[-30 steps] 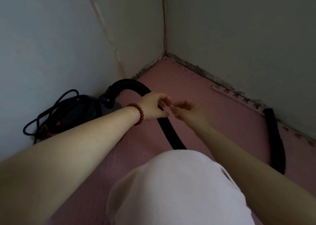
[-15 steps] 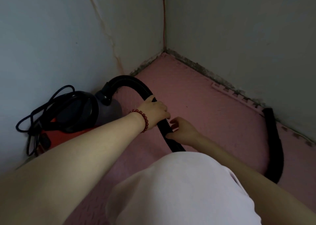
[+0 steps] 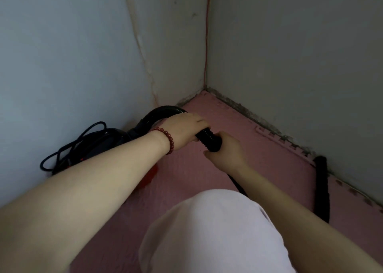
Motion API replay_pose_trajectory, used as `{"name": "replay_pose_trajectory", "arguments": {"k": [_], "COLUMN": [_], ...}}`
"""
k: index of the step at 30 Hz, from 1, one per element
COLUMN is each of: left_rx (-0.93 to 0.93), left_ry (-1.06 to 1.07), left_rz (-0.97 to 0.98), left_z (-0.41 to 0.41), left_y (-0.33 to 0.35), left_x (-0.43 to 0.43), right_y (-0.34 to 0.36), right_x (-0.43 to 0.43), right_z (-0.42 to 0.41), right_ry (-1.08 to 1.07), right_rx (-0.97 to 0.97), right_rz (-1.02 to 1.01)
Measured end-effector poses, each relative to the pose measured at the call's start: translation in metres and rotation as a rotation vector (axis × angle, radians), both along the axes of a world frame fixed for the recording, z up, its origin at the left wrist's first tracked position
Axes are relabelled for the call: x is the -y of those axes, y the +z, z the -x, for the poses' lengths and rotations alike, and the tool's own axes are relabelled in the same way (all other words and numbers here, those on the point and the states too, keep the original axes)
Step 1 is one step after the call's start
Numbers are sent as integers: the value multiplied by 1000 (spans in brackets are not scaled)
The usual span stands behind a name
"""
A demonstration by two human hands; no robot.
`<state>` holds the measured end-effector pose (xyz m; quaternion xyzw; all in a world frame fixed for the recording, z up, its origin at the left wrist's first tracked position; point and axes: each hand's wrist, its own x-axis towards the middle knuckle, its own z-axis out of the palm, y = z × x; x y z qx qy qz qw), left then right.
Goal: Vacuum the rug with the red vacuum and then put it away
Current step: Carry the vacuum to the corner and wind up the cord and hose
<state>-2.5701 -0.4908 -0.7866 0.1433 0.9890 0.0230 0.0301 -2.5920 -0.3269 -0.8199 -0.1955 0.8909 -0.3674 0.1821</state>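
hands meet on a black ribbed hose in the corner of a room, seen from the head camera looking down. the left hand (image 3: 184,130), with a red bead bracelet (image 3: 165,137) at the wrist, wraps over the hose (image 3: 208,139) from above, its grip closed around it. the right hand (image 3: 227,151) clasps the same hose just beside it from below, its grip also closed around it, so the two hands nearly touch. the hose arcs back to the red vacuum (image 3: 103,144), which sits on the floor against the left wall, mostly dark from this angle with a little red showing under the forearm. a black power cord (image 3: 72,148) lies looped and loose over the vacuum body. the pink rug (image 3: 259,158), made of interlocking foam tiles, covers the floor to both walls. another black tube (image 3: 322,187) lies along the right wall, well apart from the hands. a pale clothed knee fills the lower middle. judging by the bundled cord and the vacuum parked by the wall, vacuuming looks finished and putting away is under way; the hose and the loose tube still seem to need stowing.
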Motion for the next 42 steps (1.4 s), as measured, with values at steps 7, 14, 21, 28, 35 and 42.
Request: {"name": "replay_pose_trajectory", "arguments": {"k": [7, 14, 21, 28, 35, 42], "left_rx": [-102, -205, -287, -359, -344, -309], "left_ry": [137, 283, 401, 427, 475, 598], "left_rz": [-132, -126, -102, -141, -158, -177], "left_z": [-24, -44, -64, -73, -64, -73], "left_y": [53, 94, 128, 163, 162, 163], "left_x": [15, 37, 55, 54, 44, 61], "right_y": [64, 106, 145, 185, 173, 155], "right_x": [20, 35, 57, 77, 75, 55], "right_z": [1, -6, -11, -17, -12, 0], "right_ry": [30, 57, 9, 140, 123, -3], "right_rx": [-226, -441, -585, -655, -743, -704], "right_rz": [13, 97, 116, 44, 65, 104]}}
